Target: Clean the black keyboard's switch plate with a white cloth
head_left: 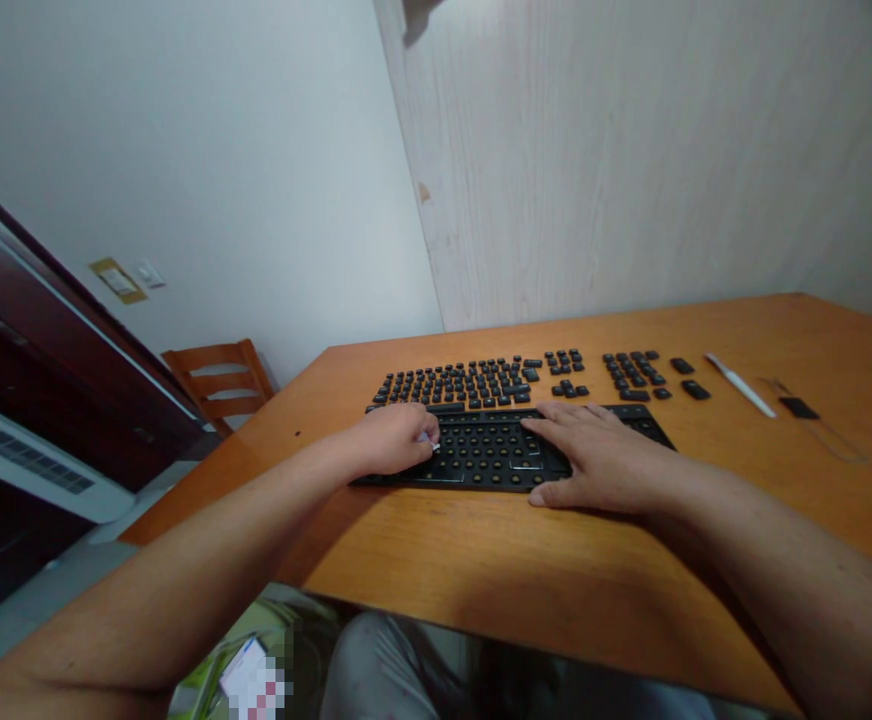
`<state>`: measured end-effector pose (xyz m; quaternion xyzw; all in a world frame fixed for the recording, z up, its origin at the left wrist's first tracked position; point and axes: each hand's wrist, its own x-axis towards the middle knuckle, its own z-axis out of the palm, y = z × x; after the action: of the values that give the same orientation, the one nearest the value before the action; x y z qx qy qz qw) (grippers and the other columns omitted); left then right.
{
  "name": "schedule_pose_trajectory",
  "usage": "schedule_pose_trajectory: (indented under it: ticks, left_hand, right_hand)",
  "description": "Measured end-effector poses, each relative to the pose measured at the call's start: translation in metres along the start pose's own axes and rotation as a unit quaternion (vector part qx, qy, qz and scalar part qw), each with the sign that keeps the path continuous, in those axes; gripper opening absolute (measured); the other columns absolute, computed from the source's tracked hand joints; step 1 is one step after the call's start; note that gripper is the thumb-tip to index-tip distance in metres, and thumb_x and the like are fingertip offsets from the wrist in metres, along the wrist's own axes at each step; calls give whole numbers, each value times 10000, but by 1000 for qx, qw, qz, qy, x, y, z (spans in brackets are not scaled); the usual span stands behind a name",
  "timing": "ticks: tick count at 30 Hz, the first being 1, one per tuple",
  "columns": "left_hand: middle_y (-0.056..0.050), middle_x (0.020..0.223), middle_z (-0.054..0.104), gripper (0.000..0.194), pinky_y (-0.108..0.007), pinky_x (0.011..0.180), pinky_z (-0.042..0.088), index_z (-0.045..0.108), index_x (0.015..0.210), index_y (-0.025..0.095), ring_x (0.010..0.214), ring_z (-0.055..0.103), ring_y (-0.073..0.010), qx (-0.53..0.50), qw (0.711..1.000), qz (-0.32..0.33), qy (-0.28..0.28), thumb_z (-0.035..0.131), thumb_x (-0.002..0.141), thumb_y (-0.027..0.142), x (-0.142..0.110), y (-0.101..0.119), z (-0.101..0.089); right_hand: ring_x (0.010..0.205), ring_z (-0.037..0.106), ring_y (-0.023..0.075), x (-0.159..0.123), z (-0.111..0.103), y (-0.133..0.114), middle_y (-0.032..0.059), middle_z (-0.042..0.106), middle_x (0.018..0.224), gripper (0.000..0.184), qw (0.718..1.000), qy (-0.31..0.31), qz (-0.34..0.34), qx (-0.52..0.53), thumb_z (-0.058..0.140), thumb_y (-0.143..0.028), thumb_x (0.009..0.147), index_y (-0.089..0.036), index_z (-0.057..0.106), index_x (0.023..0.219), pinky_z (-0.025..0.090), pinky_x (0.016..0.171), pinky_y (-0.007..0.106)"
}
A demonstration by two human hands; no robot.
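Keycaps off, laid far of board; none seen refitted. Left hand pinches white scrap; right hand rests spread on board.

The keyboard base was black, patterned with rows of yellowish-tan dots, and the keycaps were black too. The tabletop was orange-brown with faint wood grain, the chair reddish-orange. A pale grey panel with streaky grain met a bluish-white wall.
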<state>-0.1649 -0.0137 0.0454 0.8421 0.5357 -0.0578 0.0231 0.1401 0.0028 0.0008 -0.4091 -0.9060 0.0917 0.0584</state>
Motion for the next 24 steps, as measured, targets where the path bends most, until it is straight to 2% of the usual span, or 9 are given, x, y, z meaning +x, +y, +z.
schedule_pose_trajectory:
  ticks: [5, 11, 15, 18, 24]
  left_hand:
    - [-51, 970, 720, 217, -305, 813, 471, 715, 916, 227, 908, 643, -216, -13, 1000, -6, 4, 543, 788, 258, -1, -1, 1]
    - [-22, 842, 714, 225, -267, 686, 460, 716, 915, 222, 755, 632, -181, -62, 996, -57, -19, 535, 786, 258, 1, -3, 3]
    - [-52, 955, 699, 232, -298, 778, 474, 713, 945, 230, 882, 639, -213, 10, 1000, -25, 10, 537, 797, 257, -3, 2, 1]
    - [-70, 988, 667, 229, -309, 776, 479, 705, 958, 229, 884, 632, -218, 49, 999, 5, 18, 532, 813, 267, -8, 5, -1]
    - [-60, 958, 671, 229, -297, 775, 470, 713, 942, 226, 870, 621, -204, 15, 999, 17, 23, 519, 832, 276, -8, 1, 0]
  right_hand:
    - [1451, 251, 409, 0, 1, 1, 191, 294, 1588, 1019, 1000, 3, -2, -2, 579, -796, 701, -193, 418, 1507, 200, 1150, 601]
    - [1447, 251, 421, 0, 2, 2, 187, 309, 1583, 1021, 1000, 5, -3, 2, 586, -788, 700, -189, 414, 1509, 197, 1151, 606]
    - [1449, 247, 420, 1, 0, 0, 205, 298, 1583, 1030, 1000, 0, 1, 2, 582, -796, 699, -173, 424, 1503, 200, 1152, 602]
    - [1448, 253, 418, 0, -1, -1, 205, 299, 1583, 1023, 1000, -3, 5, -3, 577, -794, 704, -172, 426, 1502, 203, 1152, 600]
    - [1448, 255, 417, 0, 0, -1, 195, 311, 1580, 1013, 1000, 6, 1, -1, 581, -793, 704, -185, 431, 1500, 216, 1149, 602]
